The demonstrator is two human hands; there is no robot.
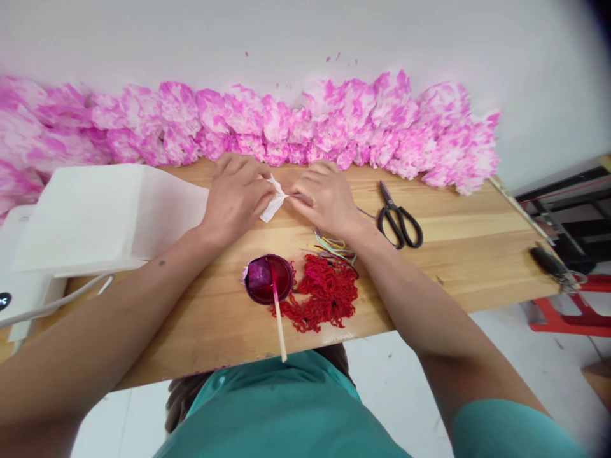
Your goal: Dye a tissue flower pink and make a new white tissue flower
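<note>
Between my two hands is a piece of white paper (273, 202), gathered to a narrow point on its right side. My left hand (238, 191) has its fingers closed on the wide part of the paper. At the gathered end, my right hand (327, 197) is pinched shut; a thin dark strand shows by its fingertips, too small to name. Nearer me stands a small bowl (292, 289) of dark red liquid with a purple block (259, 275) in it. A wooden stick (280, 327) leans out over its rim. Red yarn (329, 292) lies beside the bowl.
Pink and white paper flowers (267, 117) line the wall. Black-handled scissors (400, 222) lie to the right, and coloured threads (331, 245) lie under my right forearm. A stack of white paper (90, 216) is at left near a white cable (57, 305). A red stool (573, 318) stands past the table's right end.
</note>
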